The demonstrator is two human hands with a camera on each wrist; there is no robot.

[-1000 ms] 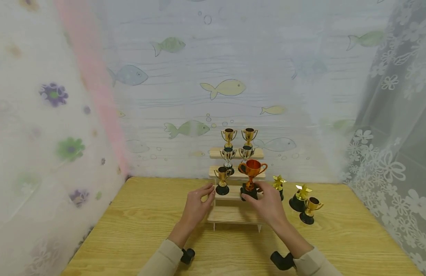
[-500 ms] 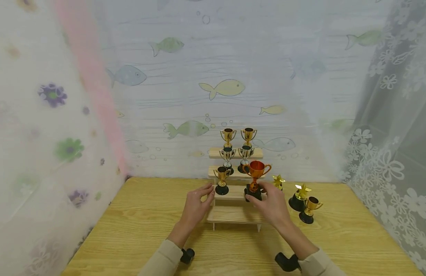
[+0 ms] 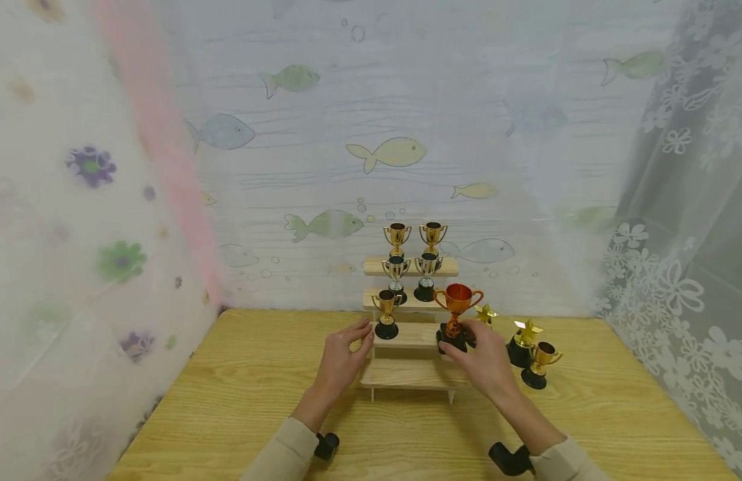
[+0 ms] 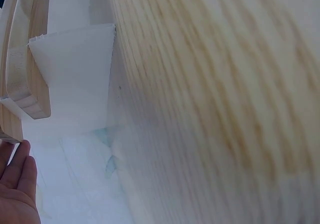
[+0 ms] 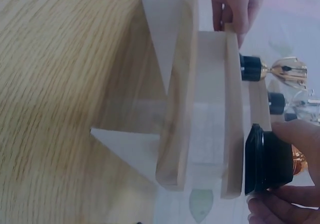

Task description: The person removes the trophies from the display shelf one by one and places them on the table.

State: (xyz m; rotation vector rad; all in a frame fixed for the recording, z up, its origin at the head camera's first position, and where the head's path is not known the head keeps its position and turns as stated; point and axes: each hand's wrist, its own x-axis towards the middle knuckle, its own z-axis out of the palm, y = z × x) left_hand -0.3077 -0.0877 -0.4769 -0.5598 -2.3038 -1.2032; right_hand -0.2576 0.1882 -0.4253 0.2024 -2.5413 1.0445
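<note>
The right hand (image 3: 483, 354) grips a copper-colored trophy (image 3: 458, 300), shifted farther from the left hand (image 3: 342, 354), whose extended fingers touch the tiered wooden stand (image 3: 407, 374), widening the gap beside the gold trophy (image 3: 386, 314) between them.

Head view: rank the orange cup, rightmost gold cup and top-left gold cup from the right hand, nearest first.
1. Orange cup: held in the right hand.
2. Rightmost gold cup: to the hand's right.
3. Top-left gold cup: on the top shelf, leftward.
</note>
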